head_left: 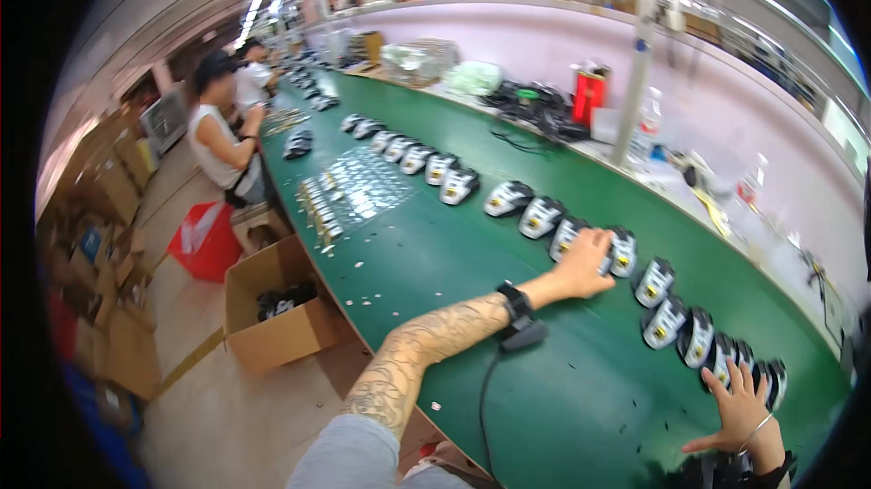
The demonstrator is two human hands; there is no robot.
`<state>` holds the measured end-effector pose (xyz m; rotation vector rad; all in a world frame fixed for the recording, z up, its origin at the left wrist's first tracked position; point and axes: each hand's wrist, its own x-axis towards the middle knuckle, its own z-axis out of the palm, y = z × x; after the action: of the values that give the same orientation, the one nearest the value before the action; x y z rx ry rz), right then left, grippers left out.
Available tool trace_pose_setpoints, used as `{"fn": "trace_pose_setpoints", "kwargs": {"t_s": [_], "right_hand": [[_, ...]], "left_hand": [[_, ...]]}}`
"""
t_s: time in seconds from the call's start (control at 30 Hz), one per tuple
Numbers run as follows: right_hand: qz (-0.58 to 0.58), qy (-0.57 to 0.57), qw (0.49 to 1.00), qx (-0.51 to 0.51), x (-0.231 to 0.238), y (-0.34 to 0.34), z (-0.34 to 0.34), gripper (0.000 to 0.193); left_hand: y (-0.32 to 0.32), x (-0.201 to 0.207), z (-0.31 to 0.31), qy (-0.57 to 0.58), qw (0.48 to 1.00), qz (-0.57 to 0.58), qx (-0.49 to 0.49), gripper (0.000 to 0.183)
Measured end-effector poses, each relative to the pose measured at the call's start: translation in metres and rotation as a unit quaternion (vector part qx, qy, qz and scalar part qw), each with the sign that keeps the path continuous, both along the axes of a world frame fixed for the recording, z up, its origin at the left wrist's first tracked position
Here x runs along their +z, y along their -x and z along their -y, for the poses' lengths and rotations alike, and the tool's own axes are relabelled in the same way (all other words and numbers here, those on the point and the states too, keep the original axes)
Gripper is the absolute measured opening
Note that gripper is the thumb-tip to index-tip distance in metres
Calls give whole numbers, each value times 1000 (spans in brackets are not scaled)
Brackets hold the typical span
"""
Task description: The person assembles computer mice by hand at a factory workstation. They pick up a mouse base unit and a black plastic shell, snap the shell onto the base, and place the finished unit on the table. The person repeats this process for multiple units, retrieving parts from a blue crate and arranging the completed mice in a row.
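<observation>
Left hand [585, 262] reaches far across the green conveyor table [472, 308], fingers curled loosely over a white-and-black device [622, 251] in the long row of like units [508, 199] running from far left to near right. Whether it grips the device or merely rests on it cannot be told. Right hand [739, 412] lies flat near the right end of the row, fingers spread wide, holding nothing, touching the nearest units [735, 357]. A wrist strap with cord [519, 308] sits on the left forearm. Judgement: handle one unit at a time, keep row spacing even, keep the cord clear of neighbouring units
</observation>
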<state>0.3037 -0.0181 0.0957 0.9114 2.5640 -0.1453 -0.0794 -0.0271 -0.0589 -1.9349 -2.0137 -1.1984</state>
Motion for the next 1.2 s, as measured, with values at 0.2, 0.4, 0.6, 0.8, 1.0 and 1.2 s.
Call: {"fn": "trace_pose_setpoints", "kwargs": {"t_s": [0.2, 0.4, 0.6, 0.8, 1.0, 1.2], "right_hand": [[-32, 25, 998, 55, -13, 124, -79, 122], [-150, -39, 987, 34, -63, 239, -155, 92], [-251, 27, 965, 67, -143, 251, -206, 60], [-279, 10, 960, 18, -136, 250, -173, 56], [-167, -53, 981, -81, -103, 244, -113, 67], [-211, -47, 974, -61, -115, 232, -110, 74]], "left_hand": [[-14, 5, -1, 21, 999, 29, 3, 78], [-16, 0, -8, 75, 980, 181, -39, 81], [-2, -10, -15, 48, 991, 126, -10, 60], [31, -11, -6, 95, 991, 95, 8, 52], [47, -5, 7, 118, 988, 97, 31, 52], [68, -3, 6, 113, 991, 18, 67, 51]]}}
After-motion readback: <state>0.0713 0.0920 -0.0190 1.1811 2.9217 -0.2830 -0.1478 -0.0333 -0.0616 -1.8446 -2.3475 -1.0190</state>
